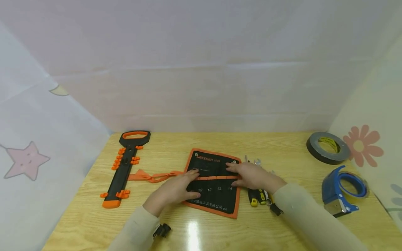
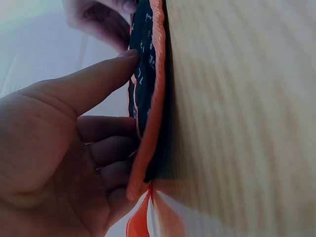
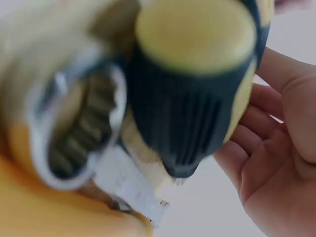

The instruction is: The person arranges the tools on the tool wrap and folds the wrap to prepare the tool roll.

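Sleeves lead to the left hand and right hand, both resting loosely spread on the pouch beside screwdrivers.

From above, on the person's side of the flat black fabric tool pouch with orange edging, the head camera is facing forward and down, taking in the whole pouch from farthest off and the pale wood-grain tabletop around it. The left wrist camera is looking forward from close and low at the pouch's near edge, lying sideways, so the tabletop is filling its picture's right; both views are sharing the pouch, the bare left hand and the bare right hand. Right of the pouch, the right wrist camera is facing, at blurring closeness, a ribbed yellow-and-black tool handle and a silver metal ring spanner; the head view is showing such tools there, smaller.
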Available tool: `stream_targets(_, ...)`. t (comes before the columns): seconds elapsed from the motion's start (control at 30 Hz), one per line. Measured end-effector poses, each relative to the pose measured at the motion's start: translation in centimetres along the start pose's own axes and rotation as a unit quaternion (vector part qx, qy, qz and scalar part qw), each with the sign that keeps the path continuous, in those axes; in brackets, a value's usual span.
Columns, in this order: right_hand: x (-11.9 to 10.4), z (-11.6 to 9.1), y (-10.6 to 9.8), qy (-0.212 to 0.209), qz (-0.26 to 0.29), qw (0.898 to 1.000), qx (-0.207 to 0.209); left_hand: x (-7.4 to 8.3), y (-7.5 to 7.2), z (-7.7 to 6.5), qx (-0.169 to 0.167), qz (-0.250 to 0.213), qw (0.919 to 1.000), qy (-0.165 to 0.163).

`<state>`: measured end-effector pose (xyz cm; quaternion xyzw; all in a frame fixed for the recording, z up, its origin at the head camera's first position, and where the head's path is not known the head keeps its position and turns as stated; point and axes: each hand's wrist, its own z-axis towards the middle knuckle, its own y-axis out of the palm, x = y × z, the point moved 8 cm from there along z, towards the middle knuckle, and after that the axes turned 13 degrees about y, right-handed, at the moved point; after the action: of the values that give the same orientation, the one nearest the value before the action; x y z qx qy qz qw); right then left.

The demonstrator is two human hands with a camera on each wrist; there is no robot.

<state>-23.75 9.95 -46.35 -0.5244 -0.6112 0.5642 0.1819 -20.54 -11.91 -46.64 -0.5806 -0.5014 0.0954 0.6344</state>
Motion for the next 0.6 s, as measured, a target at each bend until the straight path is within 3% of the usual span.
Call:
stream_targets(0.33,-1.0,-1.6,0.4,0.025,-0.002,0.999,0.031,-0.9,-0.5,1.1,-0.019,-0.026,0.9994,0.011)
stream_targets(0.6,-1.0,-2.6,0.7,0.009,0.001,0.999,0.052,-1.6,-0.5,1.9,-0.029,-0.028,0.9989,0.022)
